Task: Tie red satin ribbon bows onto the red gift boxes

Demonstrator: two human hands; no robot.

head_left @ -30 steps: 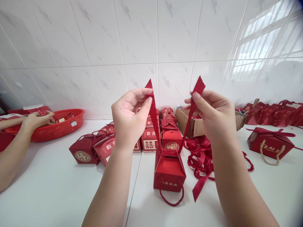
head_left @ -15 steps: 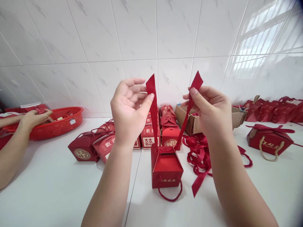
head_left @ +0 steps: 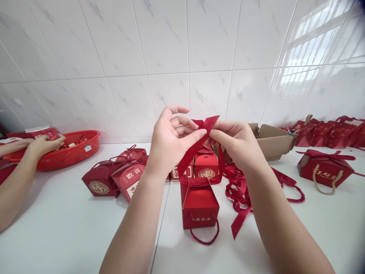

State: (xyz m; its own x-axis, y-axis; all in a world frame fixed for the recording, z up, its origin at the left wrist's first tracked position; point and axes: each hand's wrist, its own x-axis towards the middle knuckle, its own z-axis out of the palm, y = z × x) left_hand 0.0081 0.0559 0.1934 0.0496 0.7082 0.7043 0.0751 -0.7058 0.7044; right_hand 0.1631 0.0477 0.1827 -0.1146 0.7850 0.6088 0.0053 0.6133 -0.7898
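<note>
A red gift box [head_left: 199, 207] with a rope handle stands on the white counter in front of me. A red ribbon [head_left: 196, 146] runs through its top, and both ends rise above it. My left hand [head_left: 171, 142] pinches one ribbon end between thumb and forefinger. My right hand [head_left: 238, 142] pinches the other end. The two hands meet above the box, and the ribbon ends cross there.
Several red gift boxes [head_left: 114, 179] lie behind and left of my box. A heap of loose red ribbons [head_left: 239, 188] lies to its right, beside an open cardboard box [head_left: 270, 140]. Tied red boxes [head_left: 325, 167] stand far right. Another person's hand [head_left: 42, 144] reaches into a red basket [head_left: 68, 150] at left.
My hands were apart, each holding a ribbon end up and taut. They have come down and together, and the ribbon ends now cross above the box.
</note>
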